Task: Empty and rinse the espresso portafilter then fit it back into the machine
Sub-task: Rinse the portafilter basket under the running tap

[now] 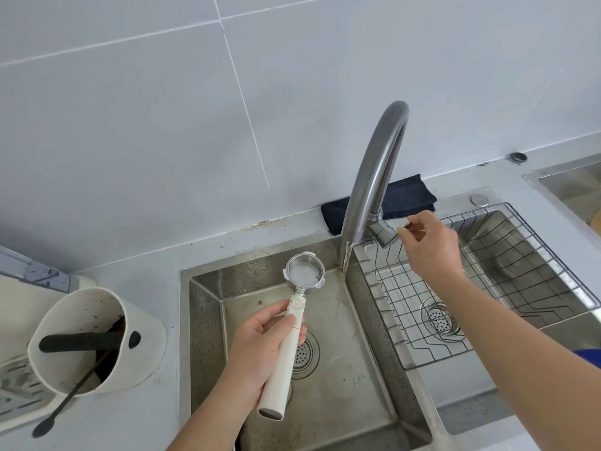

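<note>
While our left hand grips the white-handled steel portafilter, its axis runs six to twelve over the steel sink; the water stream falls at its three o'clock. Our right hand, loosely curled, rests by the curved grey tap.

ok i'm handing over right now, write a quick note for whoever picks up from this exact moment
Left hand: closed on the portafilter handle, basket up, over the left sink.
Right hand: at the tap lever, holding nothing that I can make out.
Water runs from the spout; the basket sits just left of the stream, not under it.
Done: basket looks free of grounds; the knock box on the left counter holds dark grounds.
Left: rinse the basket under the stream, shut off the tap, fit the portafilter back into the machine, which is mostly out of view.
</note>
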A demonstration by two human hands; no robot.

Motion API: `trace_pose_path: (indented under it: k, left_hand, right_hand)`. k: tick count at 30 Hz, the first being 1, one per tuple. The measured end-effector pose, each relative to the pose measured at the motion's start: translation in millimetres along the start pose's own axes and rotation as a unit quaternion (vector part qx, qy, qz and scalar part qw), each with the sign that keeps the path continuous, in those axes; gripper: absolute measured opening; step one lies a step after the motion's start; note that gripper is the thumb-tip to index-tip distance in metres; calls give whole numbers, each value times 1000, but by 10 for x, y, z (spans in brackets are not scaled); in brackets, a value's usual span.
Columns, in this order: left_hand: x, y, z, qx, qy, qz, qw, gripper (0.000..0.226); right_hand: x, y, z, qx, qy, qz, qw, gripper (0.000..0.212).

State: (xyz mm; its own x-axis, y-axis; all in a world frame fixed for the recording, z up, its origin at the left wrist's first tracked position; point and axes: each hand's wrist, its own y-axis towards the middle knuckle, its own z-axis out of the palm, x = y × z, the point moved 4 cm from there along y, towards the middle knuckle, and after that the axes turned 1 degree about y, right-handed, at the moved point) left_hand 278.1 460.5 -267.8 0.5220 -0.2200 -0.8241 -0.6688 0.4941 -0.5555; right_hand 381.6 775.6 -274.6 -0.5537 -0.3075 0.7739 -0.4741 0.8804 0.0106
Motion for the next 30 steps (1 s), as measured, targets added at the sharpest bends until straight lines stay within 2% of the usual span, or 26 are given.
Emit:
trace_pose_path:
  k: [10, 30]
  left_hand:
    - [-40, -10, 14, -3, -50, -2, 999, 21]
    - [-50, -205, -30, -8, -79, 14, 997, 22]
  right_hand:
    - [124, 127, 30, 7, -42, -40, 998, 27]
    - [196, 132, 11, 30, -149, -44, 987, 30]
